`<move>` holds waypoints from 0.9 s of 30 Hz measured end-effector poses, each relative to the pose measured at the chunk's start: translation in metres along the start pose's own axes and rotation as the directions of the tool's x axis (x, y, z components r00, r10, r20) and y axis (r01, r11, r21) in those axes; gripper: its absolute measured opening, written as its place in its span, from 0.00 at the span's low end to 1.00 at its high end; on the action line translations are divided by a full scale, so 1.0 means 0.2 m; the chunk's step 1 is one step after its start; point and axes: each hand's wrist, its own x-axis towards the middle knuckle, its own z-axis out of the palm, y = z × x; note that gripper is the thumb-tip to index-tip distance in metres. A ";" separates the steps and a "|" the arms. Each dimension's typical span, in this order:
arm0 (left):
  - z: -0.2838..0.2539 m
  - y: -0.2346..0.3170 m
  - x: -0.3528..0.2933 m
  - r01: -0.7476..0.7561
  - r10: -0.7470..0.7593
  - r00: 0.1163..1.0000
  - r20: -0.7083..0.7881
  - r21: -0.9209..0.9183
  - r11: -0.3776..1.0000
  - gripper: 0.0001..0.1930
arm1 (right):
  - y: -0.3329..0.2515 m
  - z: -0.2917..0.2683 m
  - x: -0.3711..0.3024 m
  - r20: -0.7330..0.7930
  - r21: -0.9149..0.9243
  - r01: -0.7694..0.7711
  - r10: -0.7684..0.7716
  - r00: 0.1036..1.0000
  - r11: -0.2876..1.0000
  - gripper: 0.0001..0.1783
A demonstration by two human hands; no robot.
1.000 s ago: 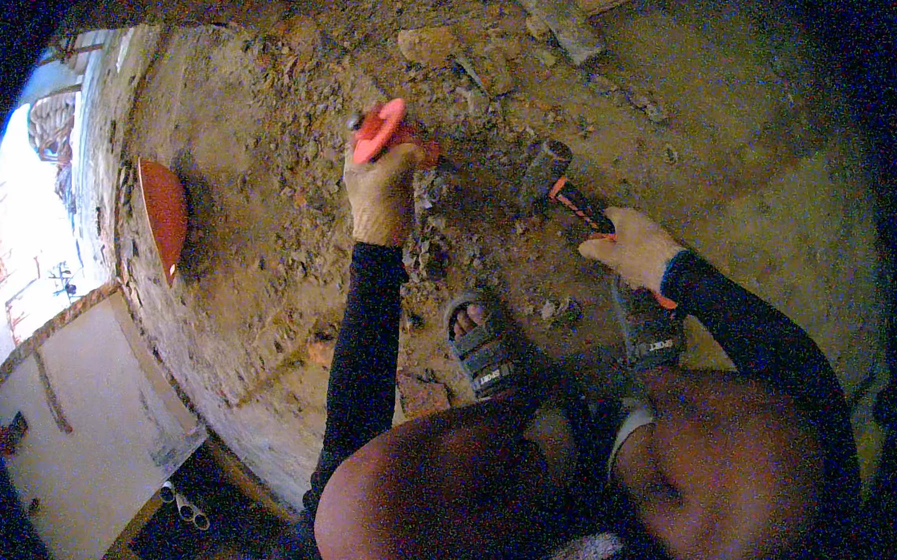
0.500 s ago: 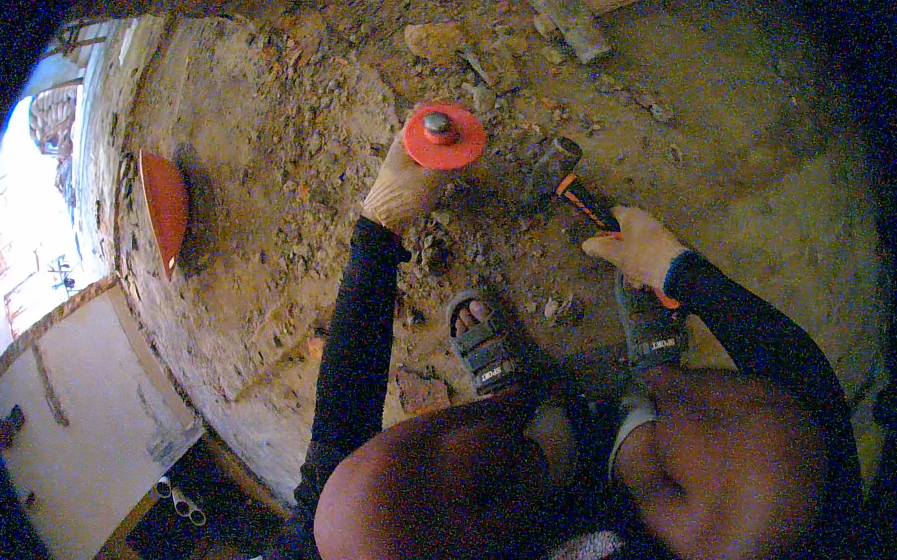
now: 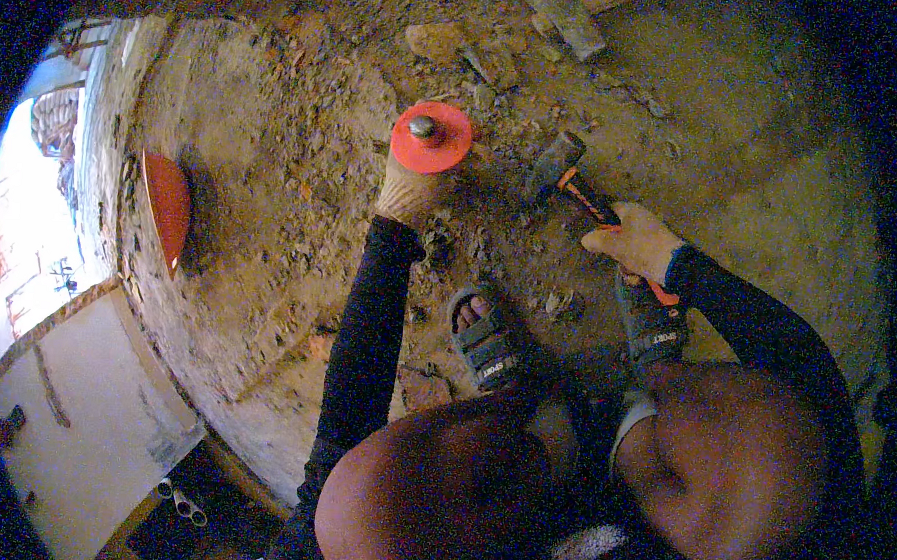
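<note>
My left hand [image 3: 412, 193], in what looks like a pale glove, is closed around a chisel under its round red hand guard [image 3: 444, 152]. The chisel's metal striking end [image 3: 423, 128] pokes up through the guard; its blade is hidden below the guard and hand. Off to the right, my right hand [image 3: 638, 238] grips a hammer [image 3: 556, 165] by its black and orange handle. The dark hammer head is low over the rubble, apart from the chisel. I cannot tell whether it touches the ground.
Broken earth and stones [image 3: 318, 164] cover the ground. A red pan [image 3: 167, 208] is at the left, and a sledgehammer [image 3: 570, 25] lies at the top. My sandalled feet [image 3: 486, 342] are close below my hands. A pale panel [image 3: 93, 395] is at lower left.
The chisel's struck end and red guard have tilted or shifted slightly left, while my left forearm has moved a little right. My right hand and the hammer have barely moved.
</note>
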 end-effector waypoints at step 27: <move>0.21 0.15 -0.13 0.052 -0.093 0.956 0.279 0.150 0.987 0.14 | -0.29 -0.13 -0.40 -0.315 -0.224 0.591 -0.632 0.708 0.775 0.12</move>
